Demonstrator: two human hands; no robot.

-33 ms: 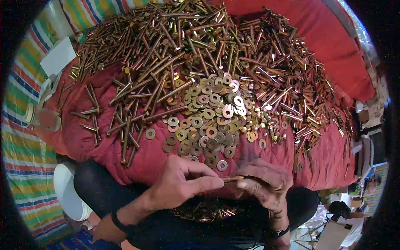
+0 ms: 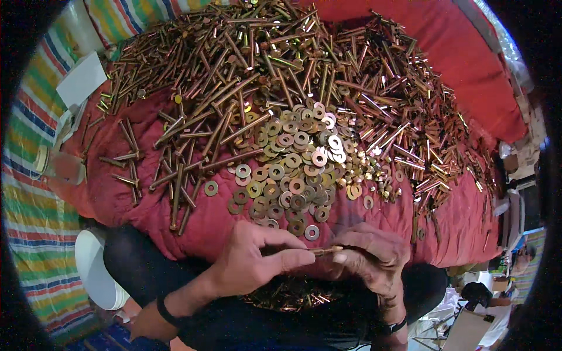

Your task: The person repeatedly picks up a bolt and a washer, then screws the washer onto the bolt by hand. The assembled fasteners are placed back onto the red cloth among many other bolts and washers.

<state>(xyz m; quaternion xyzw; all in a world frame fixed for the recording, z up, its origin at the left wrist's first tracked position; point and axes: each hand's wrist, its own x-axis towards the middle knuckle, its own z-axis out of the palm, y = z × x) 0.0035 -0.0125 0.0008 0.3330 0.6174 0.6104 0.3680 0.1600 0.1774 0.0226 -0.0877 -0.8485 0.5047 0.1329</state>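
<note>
Between my two hands, above my lap, lies a thin copper-coloured bolt (image 2: 323, 251), held level. My left hand (image 2: 254, 257) is closed on its left part with thumb and forefinger. At the bolt's right end, my right hand (image 2: 374, 254) has its thumb and fingers closed around a small shiny tip, which may be a nut; the fingers partly hide it. Just beyond my hands a heap of flat washers (image 2: 285, 199) covers the red cloth (image 2: 389, 225), with one loose washer (image 2: 312, 233) nearest my fingers. Small nuts (image 2: 369, 167) lie right of the washers.
Big piles of long bolts (image 2: 228, 64) and darker bolts (image 2: 404, 88) fill the far side. Several bolts (image 2: 178, 193) lie loose at the left. More metal pieces (image 2: 293, 297) sit in my lap. A white bucket (image 2: 96, 272) stands at the left, and a person (image 2: 497, 313) shows at far right.
My left hand has sunk very slightly, and a little more of the bolt shows between my fingers. Both hands keep their hold.
</note>
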